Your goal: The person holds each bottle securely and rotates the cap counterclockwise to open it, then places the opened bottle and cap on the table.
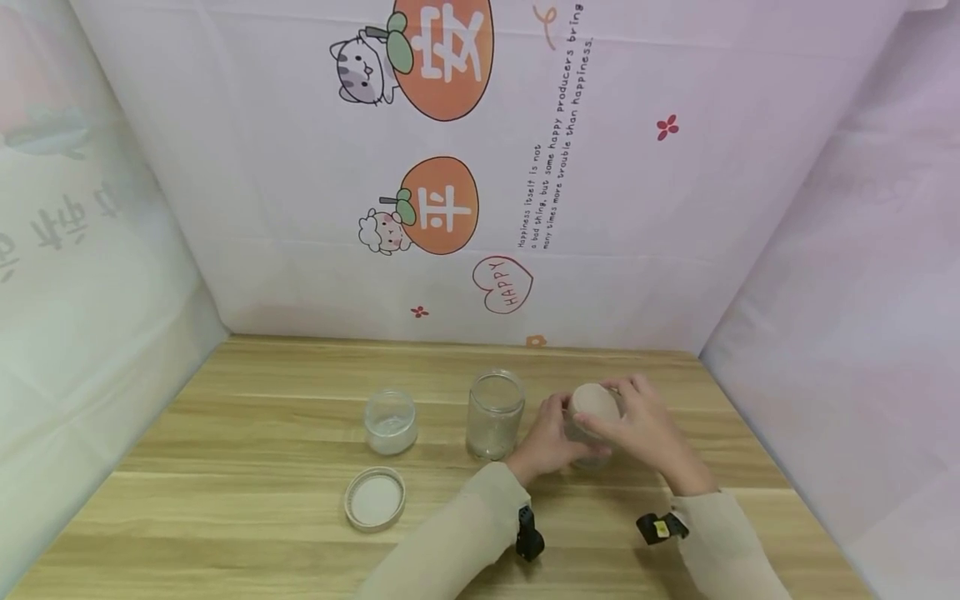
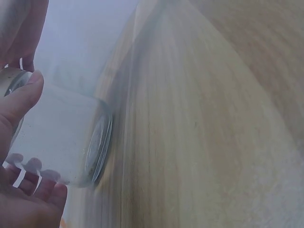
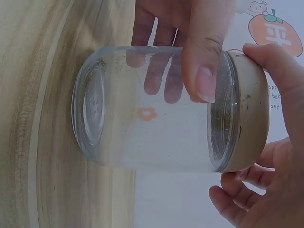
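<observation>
A clear glass jar (image 3: pixel 156 133) with a beige lid (image 3: pixel 254 114) on its mouth is at the right of the wooden table, between both hands. My left hand (image 1: pixel 547 442) holds the jar's body from the left, thumb on one side and fingers round the other. The right hand (image 1: pixel 648 429) grips the lid at its rim, fingers and thumb spread about it. In the left wrist view the jar's base (image 2: pixel 99 147) is close to the tabletop. Nothing shows inside the glass. Much of the jar is hidden by the hands in the head view.
Just left of my left hand stands a tall glass jar (image 1: pixel 495 433) with its mouth uncovered. Farther left is a small, short jar (image 1: pixel 390 429), and a loose lid (image 1: pixel 375 500) lies in front of it. Printed white cloth (image 1: pixel 600 167) hangs behind the table (image 1: pixel 225 500) and at both sides.
</observation>
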A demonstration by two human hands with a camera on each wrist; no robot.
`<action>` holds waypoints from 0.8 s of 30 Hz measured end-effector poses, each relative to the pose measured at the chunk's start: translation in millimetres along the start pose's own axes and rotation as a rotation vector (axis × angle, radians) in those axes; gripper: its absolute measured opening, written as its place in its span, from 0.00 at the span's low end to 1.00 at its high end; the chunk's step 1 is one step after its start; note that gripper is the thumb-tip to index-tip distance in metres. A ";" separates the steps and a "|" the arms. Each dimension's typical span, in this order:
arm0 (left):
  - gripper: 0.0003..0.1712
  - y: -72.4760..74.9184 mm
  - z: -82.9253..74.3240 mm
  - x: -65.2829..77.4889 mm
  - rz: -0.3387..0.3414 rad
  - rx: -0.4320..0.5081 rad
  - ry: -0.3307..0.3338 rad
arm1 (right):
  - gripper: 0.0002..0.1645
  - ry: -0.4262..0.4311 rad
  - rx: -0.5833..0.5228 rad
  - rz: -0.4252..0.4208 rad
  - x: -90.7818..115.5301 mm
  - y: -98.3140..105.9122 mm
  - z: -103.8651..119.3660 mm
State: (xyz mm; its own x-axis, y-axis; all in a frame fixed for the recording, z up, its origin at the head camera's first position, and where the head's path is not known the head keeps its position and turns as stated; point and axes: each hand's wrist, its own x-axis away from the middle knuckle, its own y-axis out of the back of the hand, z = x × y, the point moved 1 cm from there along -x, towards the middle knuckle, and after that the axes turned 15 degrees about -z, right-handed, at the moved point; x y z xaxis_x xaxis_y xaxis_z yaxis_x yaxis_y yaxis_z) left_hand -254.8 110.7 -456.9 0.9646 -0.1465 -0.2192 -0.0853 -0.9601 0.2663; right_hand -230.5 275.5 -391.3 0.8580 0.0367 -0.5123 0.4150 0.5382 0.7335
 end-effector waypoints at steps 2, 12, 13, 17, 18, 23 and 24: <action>0.50 0.1 0.5 -0.4 0.004 0.007 -0.001 | 0.46 -0.002 -0.004 0.000 0.2 -0.5 0.3; 0.50 4.3 -2.4 0.4 0.032 0.022 -0.001 | 0.42 0.033 -0.106 0.050 -1.9 -2.3 -12.9; 0.51 4.7 -3.3 0.8 0.032 0.021 0.004 | 0.42 0.046 -0.120 0.060 -2.5 -1.7 -14.7; 0.51 4.9 -4.5 1.9 0.036 0.027 0.007 | 0.41 0.129 -0.157 0.105 -6.9 1.9 -19.2; 0.51 4.6 -4.4 1.8 0.037 0.027 0.009 | 0.41 0.151 -0.167 0.119 -8.4 3.0 -19.7; 0.52 3.6 -3.5 2.0 0.047 0.037 0.020 | 0.41 0.203 -0.216 0.202 -14.2 7.5 -19.0; 0.51 3.9 -4.0 2.4 0.047 0.039 0.022 | 0.42 0.203 -0.220 0.217 -14.6 7.9 -18.7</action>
State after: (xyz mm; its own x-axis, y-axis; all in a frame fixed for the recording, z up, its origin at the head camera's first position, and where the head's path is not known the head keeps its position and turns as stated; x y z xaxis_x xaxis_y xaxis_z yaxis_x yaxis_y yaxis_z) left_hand -251.8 107.5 -452.7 0.9645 -0.1868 -0.1865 -0.1398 -0.9608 0.2393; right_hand -245.4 294.9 -386.3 0.8321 0.3242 -0.4500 0.1365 0.6667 0.7327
